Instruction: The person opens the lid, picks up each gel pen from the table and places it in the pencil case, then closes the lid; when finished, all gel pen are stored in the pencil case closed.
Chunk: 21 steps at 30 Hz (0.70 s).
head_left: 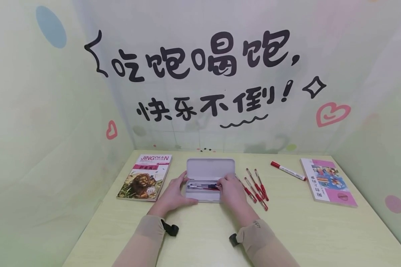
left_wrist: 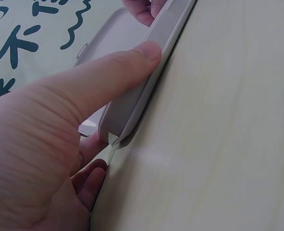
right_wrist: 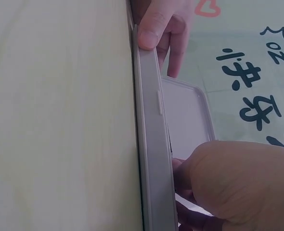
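A pale grey-lilac pencil case [head_left: 209,169] lies on the table with its lid raised at the back. Pens [head_left: 202,186] with dark and red parts lie inside it. My left hand [head_left: 173,196] grips the case's left end; in the left wrist view its thumb [left_wrist: 127,65] presses the front wall. My right hand [head_left: 233,191] reaches over the right end with curled fingers, at the dark end of a pen in the case. In the right wrist view my right hand [right_wrist: 243,183] hides its fingertips behind the case wall [right_wrist: 154,134].
Several red pens [head_left: 258,189] lie right of the case. Beyond them are a red-and-white marker [head_left: 288,171] and a pink-covered book [head_left: 329,181]. A book with a lion cover [head_left: 145,178] lies at left. Printed cloth walls [head_left: 200,111] border the table [head_left: 200,237].
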Motion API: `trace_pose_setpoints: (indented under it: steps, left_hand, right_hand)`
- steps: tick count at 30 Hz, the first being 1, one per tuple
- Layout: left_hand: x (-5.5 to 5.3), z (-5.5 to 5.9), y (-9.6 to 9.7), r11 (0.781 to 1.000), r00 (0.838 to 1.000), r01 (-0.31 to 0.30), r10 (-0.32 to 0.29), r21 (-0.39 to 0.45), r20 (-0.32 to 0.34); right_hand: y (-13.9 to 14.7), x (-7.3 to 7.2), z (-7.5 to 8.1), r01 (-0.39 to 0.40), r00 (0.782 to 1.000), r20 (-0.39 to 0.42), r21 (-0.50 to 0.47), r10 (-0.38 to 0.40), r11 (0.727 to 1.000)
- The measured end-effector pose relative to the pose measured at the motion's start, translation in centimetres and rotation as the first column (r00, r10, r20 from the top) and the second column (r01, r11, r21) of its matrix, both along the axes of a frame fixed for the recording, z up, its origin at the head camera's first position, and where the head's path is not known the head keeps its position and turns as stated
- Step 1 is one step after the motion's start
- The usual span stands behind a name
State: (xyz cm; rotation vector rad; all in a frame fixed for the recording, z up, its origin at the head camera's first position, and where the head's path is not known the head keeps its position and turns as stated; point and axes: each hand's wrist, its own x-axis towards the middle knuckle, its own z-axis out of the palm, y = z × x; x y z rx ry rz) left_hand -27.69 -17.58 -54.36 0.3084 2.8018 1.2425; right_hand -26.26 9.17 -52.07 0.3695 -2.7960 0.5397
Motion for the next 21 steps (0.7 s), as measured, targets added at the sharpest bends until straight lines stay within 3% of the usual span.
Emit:
trace_pose_setpoints:
  steps: [7, 11, 21]
  left_hand:
    - [0.1, 0.1, 0.1, 1.0, 1.0, -0.001, 0.001, 0.001, 0.009]
    - [0.1, 0.1, 0.0, 1.0, 1.0, -0.002, 0.002, 0.001, 0.012]
    - [0.0, -0.1, -0.1, 1.0, 1.0, -0.006, 0.006, -0.008, 0.012]
  right_hand:
    - [0.2, 0.1, -0.1, 0.008, 0.999, 0.032, -0.033, -0.007, 0.999]
    - [0.7, 0.1, -0.1, 0.033, 0.998, 0.062, -0.109, -0.026, 0.994]
    - [4.3, 0.1, 0.3, 0.157, 0.988, 0.035, -0.257, -0.153, 0.954]
